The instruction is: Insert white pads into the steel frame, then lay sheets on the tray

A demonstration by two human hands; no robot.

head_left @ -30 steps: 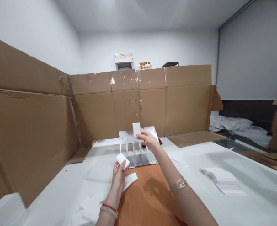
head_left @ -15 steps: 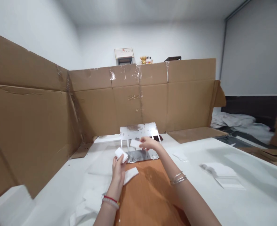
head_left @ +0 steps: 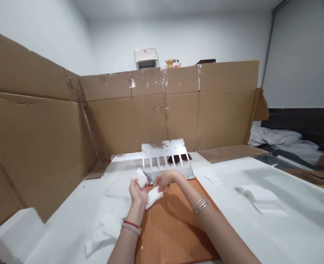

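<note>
My left hand (head_left: 138,192) grips a small stack of thin white sheets (head_left: 141,178), raised by the left edge of an orange-brown wooden board (head_left: 178,220). Further right, my right hand (head_left: 164,179) pinches another white sheet (head_left: 154,194) above the board's upper left corner. This sheet overlaps the spot where a loose one lies; I cannot tell whether they touch. Just beyond both hands stands a slotted metal rack (head_left: 164,146), its lower edge by the board's far end. What the sheets are made of cannot be made out.
Loose white sheets (head_left: 104,231) lie scattered left of the board. A tall white stack (head_left: 15,233) stands at the lower left. More white pieces (head_left: 263,200) rest on the white table (head_left: 228,227) at right. Cardboard walls (head_left: 112,117) enclose the back and left.
My right hand has come down and nearer from in front of the rack, bringing its sheet to the board's left edge. My left hand keeps its stack. The view has shifted slightly.
</note>
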